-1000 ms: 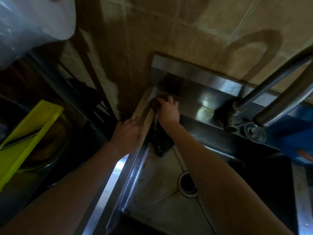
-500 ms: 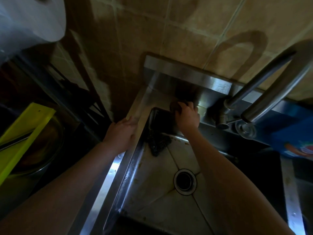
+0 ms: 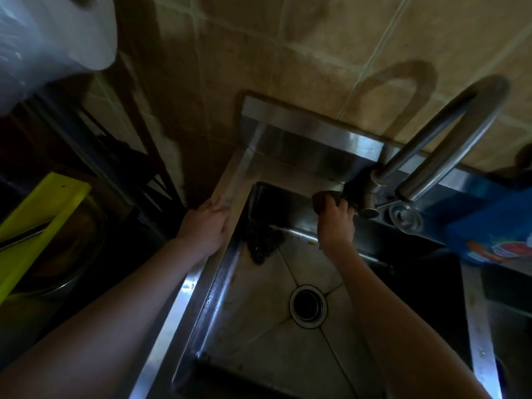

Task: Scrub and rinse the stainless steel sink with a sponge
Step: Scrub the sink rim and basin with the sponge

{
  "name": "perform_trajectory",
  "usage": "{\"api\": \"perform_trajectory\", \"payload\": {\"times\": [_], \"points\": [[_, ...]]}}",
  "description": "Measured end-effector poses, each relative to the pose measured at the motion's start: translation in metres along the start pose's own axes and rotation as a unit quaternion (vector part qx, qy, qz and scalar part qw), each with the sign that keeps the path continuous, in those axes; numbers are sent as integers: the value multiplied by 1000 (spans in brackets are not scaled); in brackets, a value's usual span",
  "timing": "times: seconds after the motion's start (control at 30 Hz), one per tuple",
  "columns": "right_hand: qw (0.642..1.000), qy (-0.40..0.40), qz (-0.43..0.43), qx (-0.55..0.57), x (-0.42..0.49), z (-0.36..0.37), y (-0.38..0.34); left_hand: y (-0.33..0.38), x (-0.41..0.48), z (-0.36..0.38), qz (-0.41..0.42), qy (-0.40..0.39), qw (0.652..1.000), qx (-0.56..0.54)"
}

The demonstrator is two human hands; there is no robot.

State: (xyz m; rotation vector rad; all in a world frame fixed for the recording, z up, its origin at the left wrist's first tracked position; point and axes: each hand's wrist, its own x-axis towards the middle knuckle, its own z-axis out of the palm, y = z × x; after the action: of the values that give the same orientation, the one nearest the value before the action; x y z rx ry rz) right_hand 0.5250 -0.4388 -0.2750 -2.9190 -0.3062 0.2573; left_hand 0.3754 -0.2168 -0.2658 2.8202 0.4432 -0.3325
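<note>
The stainless steel sink (image 3: pixel 253 326) fills the lower middle, with a round drain (image 3: pixel 308 306) in its floor. My right hand (image 3: pixel 336 223) grips a dark sponge (image 3: pixel 324 198) and presses it on the sink's back ledge, just left of the faucet base. My left hand (image 3: pixel 205 226) rests on the sink's left rim (image 3: pixel 230 180), fingers curled over the edge. A dark scouring pad or clump (image 3: pixel 260 243) lies in the basin's far left corner.
A curved steel faucet (image 3: pixel 449 139) arches over the right side. A blue box (image 3: pixel 495 226) sits on the ledge at right. On the left are a yellow-green board (image 3: pixel 34 226) over a bowl, a dark rack, and a white roll (image 3: pixel 49 38). Tiled wall behind.
My right hand has slid the sponge rightward along the back ledge, from the far left corner to beside the faucet base. My left hand stays on the left rim.
</note>
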Motion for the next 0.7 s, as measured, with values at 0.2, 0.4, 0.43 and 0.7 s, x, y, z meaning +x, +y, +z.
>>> {"api": "perform_trajectory", "payload": {"times": [0.2,0.4,0.43,0.7], "points": [[999,17,-10,-25,9,-3,-1,0,1,2,-3,-2,1000,-2],[1000,2,-13,-21,34,-7,-12,-3,0,1,6,4,1000,1],[1000,1,-13,-12,40,-8,-13,-3,0,0,6,7,1000,0],[1000,18,-6,-3,47,-3,-19,-3,-1,2,10,9,1000,4]]}}
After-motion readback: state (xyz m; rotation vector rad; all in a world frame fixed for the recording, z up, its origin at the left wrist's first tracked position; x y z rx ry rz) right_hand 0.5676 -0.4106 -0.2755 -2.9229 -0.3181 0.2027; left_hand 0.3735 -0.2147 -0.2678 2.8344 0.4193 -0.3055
